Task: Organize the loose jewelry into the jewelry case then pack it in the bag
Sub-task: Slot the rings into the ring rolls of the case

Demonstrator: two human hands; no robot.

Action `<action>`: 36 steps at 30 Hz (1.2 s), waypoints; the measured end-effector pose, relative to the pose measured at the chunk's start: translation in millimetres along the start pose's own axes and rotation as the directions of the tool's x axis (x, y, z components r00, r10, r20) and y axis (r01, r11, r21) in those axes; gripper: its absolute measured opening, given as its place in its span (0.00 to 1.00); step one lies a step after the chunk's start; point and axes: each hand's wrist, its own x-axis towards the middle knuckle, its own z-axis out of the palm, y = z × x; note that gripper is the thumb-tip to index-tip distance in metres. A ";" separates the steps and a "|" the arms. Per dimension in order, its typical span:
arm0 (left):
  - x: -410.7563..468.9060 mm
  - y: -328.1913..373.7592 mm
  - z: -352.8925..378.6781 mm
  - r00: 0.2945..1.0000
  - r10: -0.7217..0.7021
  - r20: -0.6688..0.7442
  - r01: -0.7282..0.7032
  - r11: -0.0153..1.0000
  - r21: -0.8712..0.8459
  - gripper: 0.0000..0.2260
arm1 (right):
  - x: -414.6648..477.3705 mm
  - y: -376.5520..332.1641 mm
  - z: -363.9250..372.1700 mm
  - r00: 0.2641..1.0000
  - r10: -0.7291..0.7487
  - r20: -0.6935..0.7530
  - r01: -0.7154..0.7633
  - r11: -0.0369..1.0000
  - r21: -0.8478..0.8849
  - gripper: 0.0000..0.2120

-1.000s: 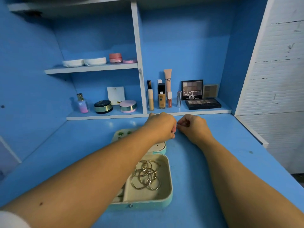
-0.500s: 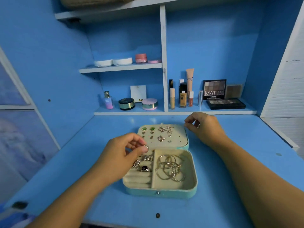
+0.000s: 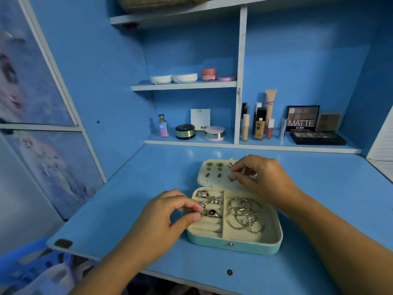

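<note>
While left hand fingers pinch a small ring over the jewelry case, right hand fingers pinched at lid earrings

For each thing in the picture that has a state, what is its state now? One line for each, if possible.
jewelry case: open, lid laid back flat on the desk.
hoops: loose pile in the right compartment.
rings: seated in the ring rolls.
left hand: pinching a small ring over the ring rolls.
right hand: pinching a small piece over the lid panel.
eyeshadow palette: open, lid upright.
</note>
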 end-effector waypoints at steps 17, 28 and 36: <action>12.2 12.2 -10.6 0.988 -0.047 0.147 0.015 0.977 0.213 0.03 | -1.2 2.7 0.8 0.999 0.051 0.007 -0.051 0.998 0.036 0.05; 20.6 22.1 -8.4 0.966 -0.094 0.239 0.016 0.951 0.308 0.02 | -1.5 0.7 -0.6 0.997 0.067 0.023 -0.068 0.997 0.035 0.04; 25.8 26.1 -10.4 0.939 -0.191 0.287 0.082 0.932 0.353 0.02 | -2.2 -0.1 -1.2 0.996 0.085 0.021 -0.085 0.996 0.025 0.03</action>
